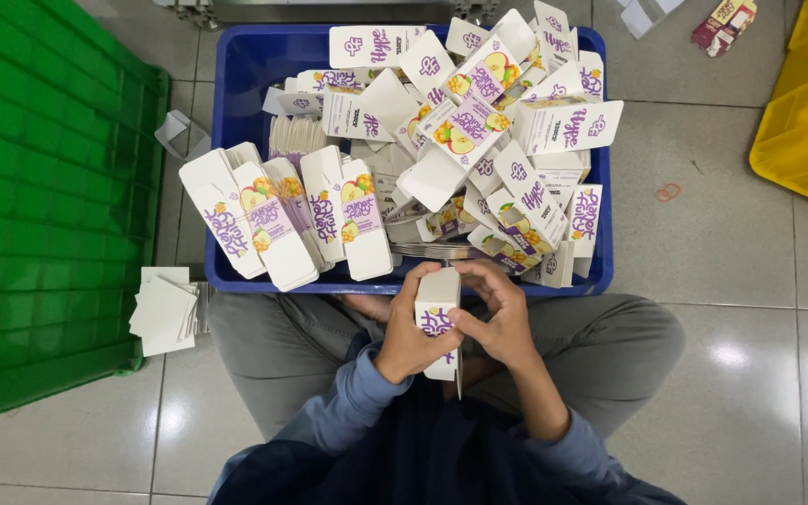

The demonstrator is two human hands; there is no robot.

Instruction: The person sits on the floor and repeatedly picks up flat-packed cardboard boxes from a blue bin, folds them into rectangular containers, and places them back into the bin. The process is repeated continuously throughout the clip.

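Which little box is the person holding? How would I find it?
Start at the blue bin full of white cartons. Just below its near edge, both hands, left and right, grip one carton. It alone stands outside the bin.

The scene is lit brightly and evenly from overhead, and soft glare patches are thrown on the glossy floor tiles to the right of the right hand. Only faint shadows are cast beneath the hands. Focus is kept sharp throughout, though straight lines are slightly bowed toward the edges.
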